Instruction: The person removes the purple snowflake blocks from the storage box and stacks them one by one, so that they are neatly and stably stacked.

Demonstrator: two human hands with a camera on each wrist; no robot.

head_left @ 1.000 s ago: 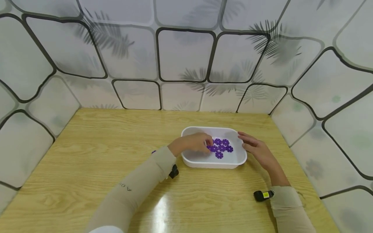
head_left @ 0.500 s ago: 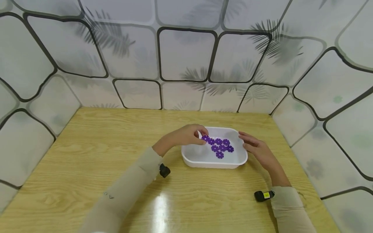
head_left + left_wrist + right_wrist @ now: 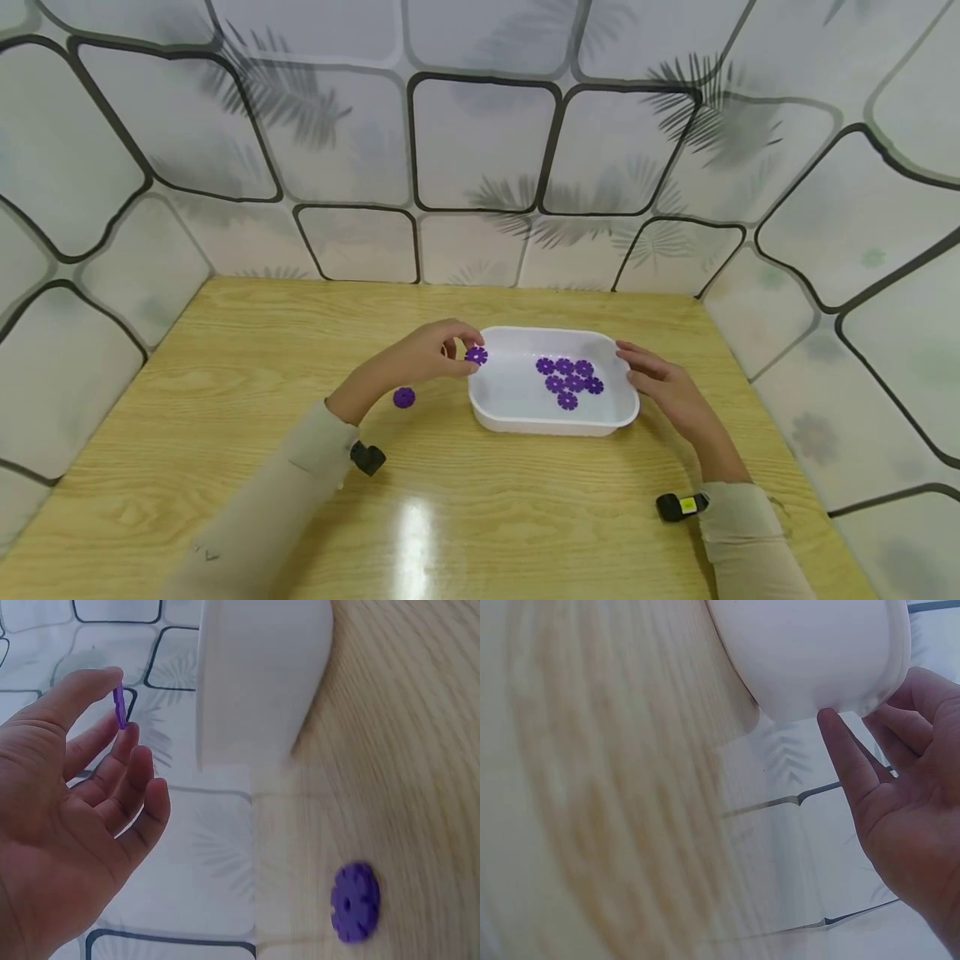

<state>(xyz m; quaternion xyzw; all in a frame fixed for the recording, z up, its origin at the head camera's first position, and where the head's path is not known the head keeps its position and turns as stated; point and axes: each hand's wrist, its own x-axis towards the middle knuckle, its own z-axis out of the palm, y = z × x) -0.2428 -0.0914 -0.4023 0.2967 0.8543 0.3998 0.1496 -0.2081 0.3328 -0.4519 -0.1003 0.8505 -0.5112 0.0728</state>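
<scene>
My left hand (image 3: 423, 354) pinches a purple flower-shaped plastic disc (image 3: 476, 357) between thumb and fingertips. In the head view that disc overlaps the left rim of the white tub (image 3: 483, 412); the left wrist view shows the disc (image 3: 119, 705) edge-on, apart from the tub wall (image 3: 259, 682). Several similar purple discs (image 3: 573, 383) lie flat together in the tub's right half. My right hand (image 3: 667, 392) touches the tub's right end, its fingers fairly straight; in the right wrist view its fingertips (image 3: 827, 716) meet the outer wall (image 3: 817, 660).
One more purple disc (image 3: 403, 397) lies on the wooden table (image 3: 495, 508) left of the tub, below my left hand. Patterned walls (image 3: 480, 150) stand behind the table and at both sides. Each wrist wears a small black camera (image 3: 367, 457).
My left hand has lifted a purple disc from the tub and moved left to its left rim. The loose disc on the table has come into view. My right hand stays in place.
</scene>
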